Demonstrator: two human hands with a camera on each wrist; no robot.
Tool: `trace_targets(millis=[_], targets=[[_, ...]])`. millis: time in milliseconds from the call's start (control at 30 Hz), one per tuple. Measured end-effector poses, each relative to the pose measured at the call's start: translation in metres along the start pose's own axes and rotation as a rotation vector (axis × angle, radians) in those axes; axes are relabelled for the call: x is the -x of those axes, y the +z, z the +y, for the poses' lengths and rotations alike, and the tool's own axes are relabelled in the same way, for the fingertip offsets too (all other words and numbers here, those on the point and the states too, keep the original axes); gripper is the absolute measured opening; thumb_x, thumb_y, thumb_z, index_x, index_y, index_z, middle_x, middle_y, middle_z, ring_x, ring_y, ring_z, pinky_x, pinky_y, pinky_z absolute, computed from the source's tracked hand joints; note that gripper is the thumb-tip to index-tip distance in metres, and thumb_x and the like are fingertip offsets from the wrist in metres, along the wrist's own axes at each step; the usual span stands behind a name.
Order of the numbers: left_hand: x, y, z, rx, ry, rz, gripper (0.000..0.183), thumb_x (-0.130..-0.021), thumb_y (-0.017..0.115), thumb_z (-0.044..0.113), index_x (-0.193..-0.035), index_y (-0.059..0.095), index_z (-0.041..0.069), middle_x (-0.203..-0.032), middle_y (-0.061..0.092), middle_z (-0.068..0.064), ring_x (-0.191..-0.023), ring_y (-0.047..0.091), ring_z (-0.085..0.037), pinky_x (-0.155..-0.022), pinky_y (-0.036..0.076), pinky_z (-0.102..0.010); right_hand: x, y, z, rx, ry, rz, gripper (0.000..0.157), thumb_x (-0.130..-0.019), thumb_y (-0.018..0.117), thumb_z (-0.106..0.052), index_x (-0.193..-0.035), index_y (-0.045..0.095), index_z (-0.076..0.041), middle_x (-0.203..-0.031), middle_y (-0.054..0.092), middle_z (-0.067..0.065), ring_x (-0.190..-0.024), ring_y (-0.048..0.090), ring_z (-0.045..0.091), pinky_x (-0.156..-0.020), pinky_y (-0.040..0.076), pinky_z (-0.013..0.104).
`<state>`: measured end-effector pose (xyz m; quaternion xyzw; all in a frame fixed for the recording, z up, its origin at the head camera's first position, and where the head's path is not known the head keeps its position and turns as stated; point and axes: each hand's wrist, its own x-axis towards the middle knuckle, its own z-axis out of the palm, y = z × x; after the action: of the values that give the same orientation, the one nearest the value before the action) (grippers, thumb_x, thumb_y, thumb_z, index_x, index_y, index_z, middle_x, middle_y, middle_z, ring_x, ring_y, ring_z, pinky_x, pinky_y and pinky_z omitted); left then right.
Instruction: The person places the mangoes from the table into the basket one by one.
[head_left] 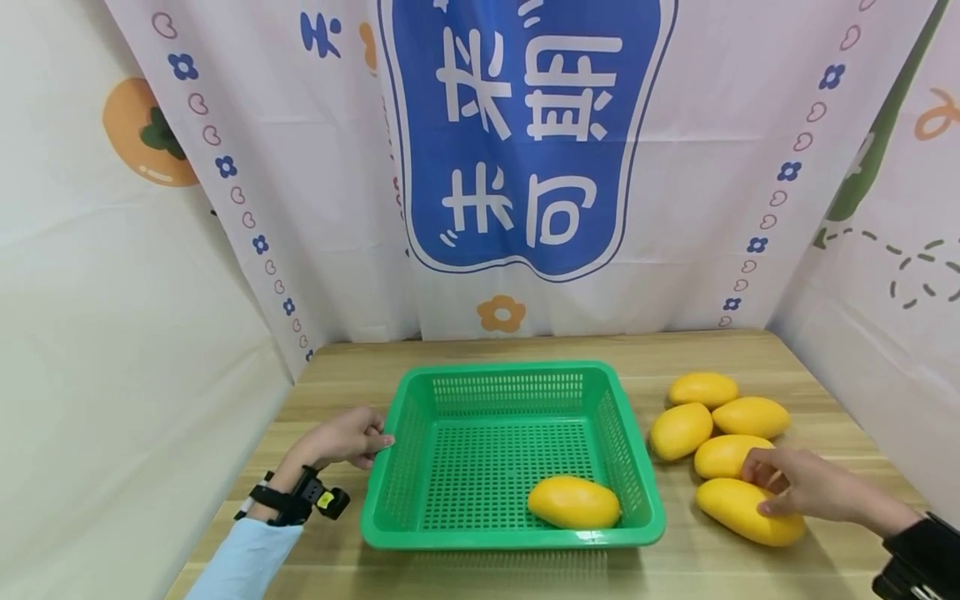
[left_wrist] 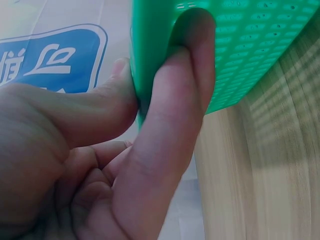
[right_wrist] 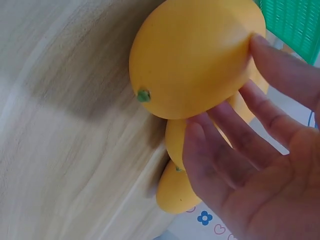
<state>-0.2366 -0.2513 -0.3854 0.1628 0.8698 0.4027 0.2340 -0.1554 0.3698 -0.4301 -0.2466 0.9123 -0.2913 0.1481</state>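
My left hand (head_left: 347, 437) pinches the left rim of a green plastic basket (head_left: 513, 540); in the left wrist view the thumb and bent index finger (left_wrist: 172, 110) lie on opposite sides of the rim. One yellow mango (head_left: 574, 502) lies inside, at the basket's near right. On the right, my right hand (head_left: 813, 483) holds the nearest mango (head_left: 750, 510) of a group, thumb on one side and fingers on the other. That mango (right_wrist: 195, 55) shows a green stem end in the right wrist view and appears to rest on the table. Its far side is hidden.
Several more mangoes lie close together behind the held one, including one at the back (head_left: 702, 389) and one at the right (head_left: 751, 417). The wooden table (head_left: 705, 575) ends at a printed cloth backdrop (head_left: 360, 275), with cloth at both sides.
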Motion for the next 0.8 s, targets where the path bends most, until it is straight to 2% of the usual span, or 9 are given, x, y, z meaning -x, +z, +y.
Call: trace_targets(millis=[167,400,633,800], targets=[[0.0007,0.0004,0.0006,-0.005,-0.006,0.007,0.021,-0.097,0.054,0.007,-0.078,0.053,-0.001,-0.063,0.044,-0.001,-0.055,0.05,-0.013,-0.05,0.049,-0.021,0.0001,0.0016,-0.0002,-0.057,0.054,-0.076,0.038,-0.079,0.075,-0.018,-0.107,0.055,-0.004,-0.102,0.062,0.012,-0.087,0.059,0.019,-0.072,0.053,0.042],[-0.0001,0.001,0.0007,-0.011,-0.024,0.01,0.018,-0.097,0.054,0.007,-0.082,0.056,-0.001,-0.064,0.046,-0.001,-0.056,0.051,-0.012,-0.05,0.049,-0.021,0.0025,0.0041,-0.0011,-0.03,0.027,-0.092,0.044,-0.08,0.074,-0.02,-0.115,0.057,0.0,-0.108,0.064,0.015,-0.089,0.059,0.012,-0.072,0.055,0.036],[-0.0005,0.0015,0.0012,-0.008,-0.022,0.008,0.023,-0.097,0.054,0.007,-0.075,0.051,0.002,-0.062,0.043,0.0,-0.054,0.049,-0.012,-0.049,0.047,-0.02,0.0029,0.0079,-0.0065,-0.05,0.103,-0.12,0.052,-0.08,0.075,-0.018,-0.121,0.054,0.008,-0.115,0.059,0.028,-0.098,0.057,0.041,-0.079,0.049,0.062],[-0.0003,0.001,0.0014,-0.008,-0.02,0.003,0.024,-0.098,0.053,0.006,-0.074,0.05,0.002,-0.061,0.042,0.001,-0.054,0.048,-0.012,-0.049,0.047,-0.019,0.001,0.0093,-0.0092,-0.061,0.129,-0.126,0.055,-0.079,0.075,-0.018,-0.121,0.054,0.011,-0.116,0.058,0.031,-0.1,0.056,0.046,-0.08,0.047,0.065]])
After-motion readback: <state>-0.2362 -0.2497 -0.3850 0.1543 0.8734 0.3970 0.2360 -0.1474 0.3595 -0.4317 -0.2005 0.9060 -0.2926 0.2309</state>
